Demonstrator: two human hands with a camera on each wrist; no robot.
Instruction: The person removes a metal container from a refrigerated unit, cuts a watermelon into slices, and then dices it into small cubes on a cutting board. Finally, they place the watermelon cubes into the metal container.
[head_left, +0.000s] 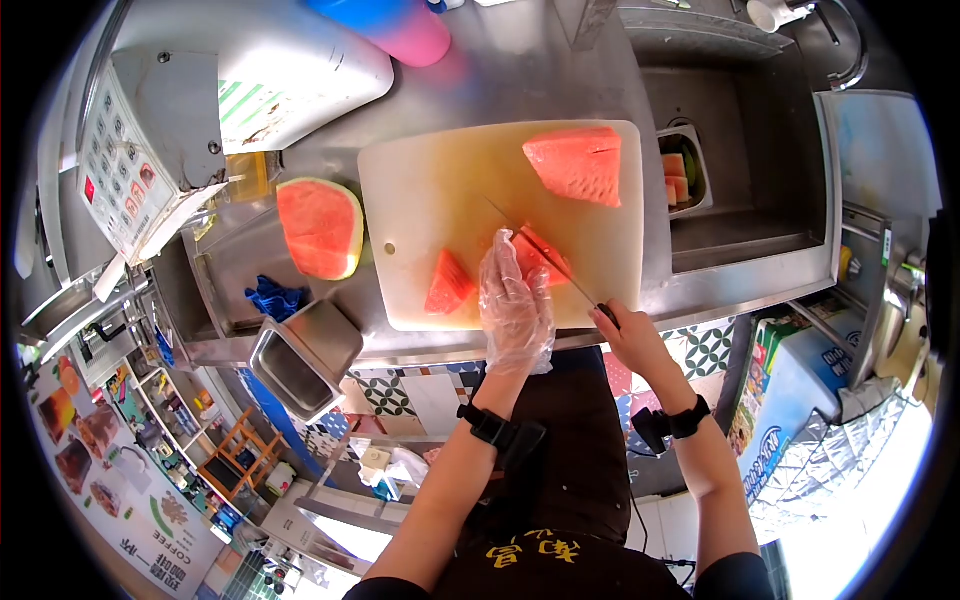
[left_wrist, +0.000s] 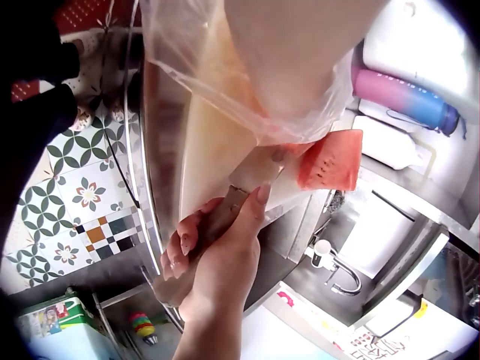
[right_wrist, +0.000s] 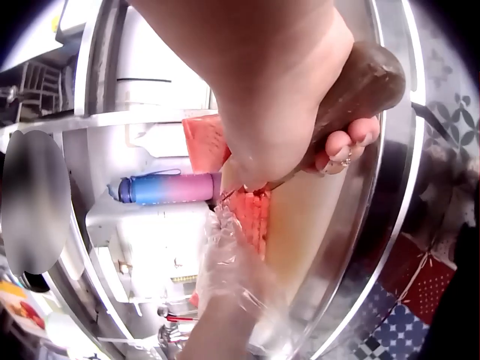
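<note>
My left hand (head_left: pixel 515 310), in a clear plastic glove, lies with extended fingers against a watermelon piece (head_left: pixel 538 258) on the cutting board (head_left: pixel 420 180). The right hand (head_left: pixel 640 345) grips the dark handle of a knife (head_left: pixel 575 283), its blade slanting over that piece. In the right wrist view the piece (right_wrist: pixel 251 217) shows several cuts beside the gloved hand (right_wrist: pixel 232 262), and the right hand (right_wrist: pixel 285 142) curls round the handle (right_wrist: pixel 360 86). A smaller wedge (head_left: pixel 449 284) sits left of the glove; a large chunk (head_left: pixel 577 165) lies at the board's upper right.
Left of the board are a cut watermelon (head_left: pixel 320 228), a blue cloth (head_left: pixel 275 298) and a metal container (head_left: pixel 295 370) at the counter edge. On the right, a sink (head_left: pixel 750 235) holds a tray with watermelon pieces (head_left: pixel 677 180). A blue-pink bottle (head_left: pixel 415 38) stands behind.
</note>
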